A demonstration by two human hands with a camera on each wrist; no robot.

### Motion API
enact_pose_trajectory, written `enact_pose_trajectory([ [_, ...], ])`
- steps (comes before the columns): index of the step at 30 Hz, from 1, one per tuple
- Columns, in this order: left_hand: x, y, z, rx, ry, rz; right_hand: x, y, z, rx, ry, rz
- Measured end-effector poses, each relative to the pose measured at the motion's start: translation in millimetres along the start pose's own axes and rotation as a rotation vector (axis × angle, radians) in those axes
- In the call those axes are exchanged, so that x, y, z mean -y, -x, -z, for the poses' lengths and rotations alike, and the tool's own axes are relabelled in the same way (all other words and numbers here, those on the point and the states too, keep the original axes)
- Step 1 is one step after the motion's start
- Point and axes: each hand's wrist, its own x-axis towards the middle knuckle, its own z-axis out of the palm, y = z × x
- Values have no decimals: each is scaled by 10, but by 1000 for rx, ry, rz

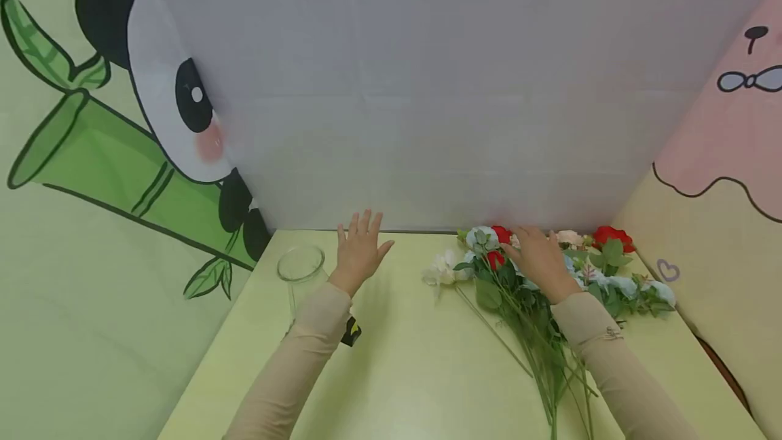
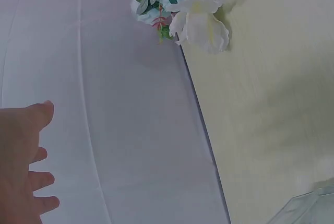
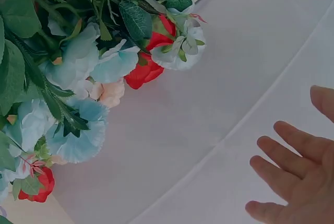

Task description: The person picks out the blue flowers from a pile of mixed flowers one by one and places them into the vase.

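My left hand is raised over the far part of the table, fingers straight and spread, holding nothing. Just left of it stands a clear glass vase, partly hidden by the left sleeve. My right hand is held above a bunch of artificial flowers, and its fingers are extended with nothing in them. Red, pale blue and peach blooms lie towards the back, with green stems pointing to the front. A white flower lies at the bunch's left side, its large petals clear in the left wrist view.
A small black and yellow item shows beside the left sleeve. The pale yellow table meets a grey cloth backdrop at its far edge. Walls with a panda drawing and a pink drawing flank it.
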Motion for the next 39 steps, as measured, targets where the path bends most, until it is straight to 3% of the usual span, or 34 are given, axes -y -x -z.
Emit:
enact_pose_trajectory([
  [7,-8,24,52,-8,10,8,14,25,45,-27,-118,-4],
  [13,-8,55,48,-36,47,1,24,75,77,2,-138,-28],
  [23,25,123,30,-207,81,-49,41,120,37,23,-133,-24],
  [26,28,149,18,-225,98,-60,34,143,-1,51,-134,-26],
  [30,26,175,13,-238,114,-59,17,160,-33,136,-131,-58],
  [34,26,191,9,-243,113,-60,-31,192,-76,301,-168,-126],
  [39,33,213,-8,-194,121,-48,-140,305,-224,457,-194,-199],
])
